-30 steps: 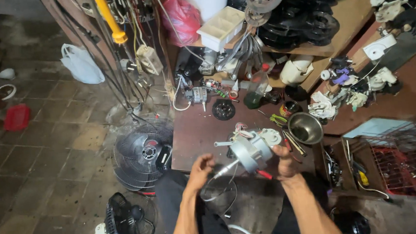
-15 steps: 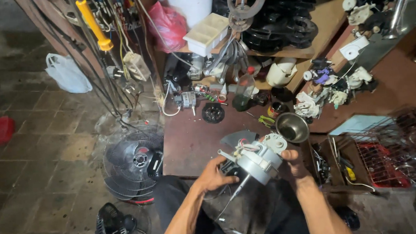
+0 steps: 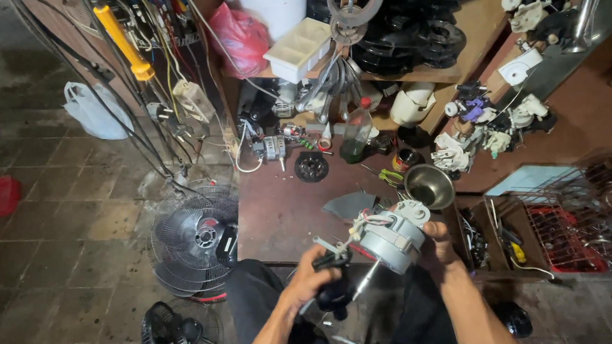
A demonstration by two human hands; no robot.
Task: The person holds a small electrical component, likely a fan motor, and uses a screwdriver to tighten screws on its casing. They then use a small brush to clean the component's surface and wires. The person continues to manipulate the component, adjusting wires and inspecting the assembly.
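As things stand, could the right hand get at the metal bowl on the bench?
Probably not at once: the right hand holds the fan motor. The metal bowl sits just beyond it, with nothing between.

Grey fan motor (image 3: 391,240), tilted, held

Dim, even light falls from above; the steel bowl (image 3: 429,185) just beyond the right hand (image 3: 438,246) catches a soft glare. Floor left of the left hand (image 3: 313,280) lies shadowed. Edges bend outward, wide-angle; the hands look slightly soft.
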